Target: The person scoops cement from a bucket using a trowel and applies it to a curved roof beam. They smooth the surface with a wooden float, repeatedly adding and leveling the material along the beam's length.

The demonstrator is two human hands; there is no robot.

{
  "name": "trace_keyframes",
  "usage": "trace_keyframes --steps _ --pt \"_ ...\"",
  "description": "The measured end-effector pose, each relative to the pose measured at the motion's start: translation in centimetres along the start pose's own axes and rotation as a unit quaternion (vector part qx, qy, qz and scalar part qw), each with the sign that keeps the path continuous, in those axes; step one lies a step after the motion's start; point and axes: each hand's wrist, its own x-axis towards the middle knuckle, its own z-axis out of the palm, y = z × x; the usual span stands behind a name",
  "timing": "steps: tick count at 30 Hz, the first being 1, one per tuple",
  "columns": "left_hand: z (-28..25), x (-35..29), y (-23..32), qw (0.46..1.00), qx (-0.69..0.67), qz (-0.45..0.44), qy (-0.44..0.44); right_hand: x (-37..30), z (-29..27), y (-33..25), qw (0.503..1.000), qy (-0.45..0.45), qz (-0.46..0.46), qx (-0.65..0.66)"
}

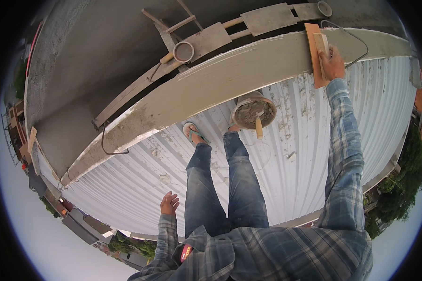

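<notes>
My right hand (333, 62) is wrapped round the wooden handle of a flat orange-brown plastering float (317, 61). The float lies across the smooth grey mortar band (220, 89) along the wall top, its lower end reaching past the near edge. My left hand (169, 204) hangs beside my left leg, holding nothing, its fingers loosely bent and apart. Near my feet stands a bucket (239, 112) of grey mortar. A trowel (259, 127) is stuck in that mortar with its pale handle toward me.
I stand in flip-flops (190, 133) on a ribbed metal roof (286, 178) spotted with dried mortar. Bent metal rods (103, 140) hook over the band. Beyond it run planks (271, 19) carrying a small round container (183, 52), beside a wooden ladder-like frame (180, 23). Roof edges and trees (403, 187) lie beyond.
</notes>
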Motion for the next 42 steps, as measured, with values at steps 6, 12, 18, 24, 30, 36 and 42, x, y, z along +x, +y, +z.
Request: trace_keyframes --steps 6,12,18,24,30,36,42 --pt "-2.1 0.2 -0.6 0.999 -0.030 -0.008 0.007 -12.6 6.4 -21.7 0.991 -0.092 -0.004 0.099" --pt "-4.6 2.4 -0.5 0.998 -0.055 0.004 -0.032 -26.1 11.4 -38.4 0.955 -0.227 -0.064 0.181" --pt "-12.3 4.2 -4.2 0.997 -0.080 -0.015 -0.002 -18.9 6.6 -32.6 0.978 -0.111 -0.002 0.175" --pt "-15.0 7.2 -7.2 0.994 -0.094 -0.040 -0.022 -12.6 7.9 -22.2 0.999 -0.038 -0.013 0.031" --pt "-16.3 7.2 -6.1 0.993 -0.106 -0.039 -0.021 -29.2 14.4 -43.3 0.980 -0.140 -0.031 0.137" --pt "-16.8 7.3 -5.1 0.989 -0.145 -0.016 -0.033 -31.9 14.8 -48.2 0.976 -0.106 -0.094 0.166" --pt "-17.8 8.2 -7.6 0.989 -0.138 -0.054 -0.022 -31.5 16.5 -46.0 0.982 -0.109 -0.073 0.140"
